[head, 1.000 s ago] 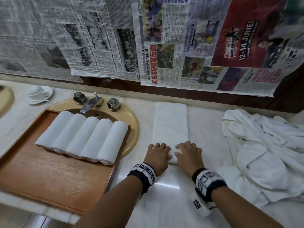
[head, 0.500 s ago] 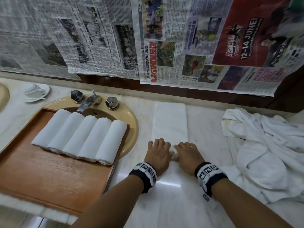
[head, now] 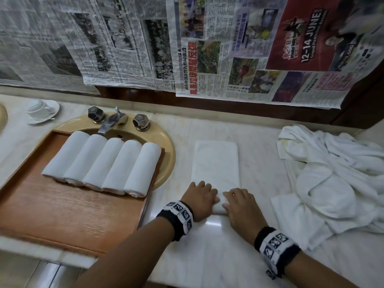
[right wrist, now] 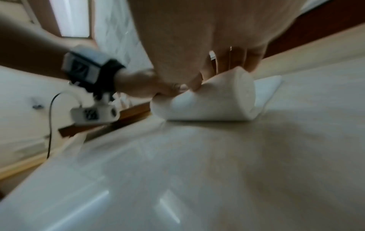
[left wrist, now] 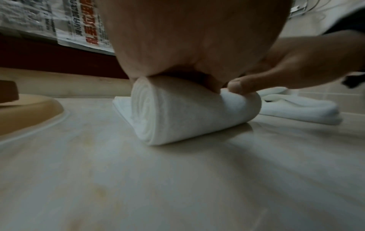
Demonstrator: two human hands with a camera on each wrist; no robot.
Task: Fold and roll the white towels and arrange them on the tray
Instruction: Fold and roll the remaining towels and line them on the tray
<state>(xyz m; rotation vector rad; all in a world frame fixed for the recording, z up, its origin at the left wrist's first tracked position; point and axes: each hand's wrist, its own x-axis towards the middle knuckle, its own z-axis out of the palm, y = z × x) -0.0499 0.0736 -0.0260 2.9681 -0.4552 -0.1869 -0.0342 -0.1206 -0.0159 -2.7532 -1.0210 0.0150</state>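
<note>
Pale marble counter (head: 207, 256) under newspaper-covered wall (head: 187, 48). Folded white towel strip (head: 215, 163) is laid flat on the counter, its near end already rolled into a short cylinder (left wrist: 189, 112). The roll is pressed from above by the left hand (head: 199, 199) and right hand (head: 241, 206), side by side, fingers curved over it, thumbs touching its near side. Five rolled white towels (head: 101, 163) are lined up touching on the brown wooden tray (head: 62, 215), which is set over the beige sink (head: 166, 150). Loose heap of white towels (head: 336, 183) is seen at right. White cup and saucer (head: 41, 110) far left.
</note>
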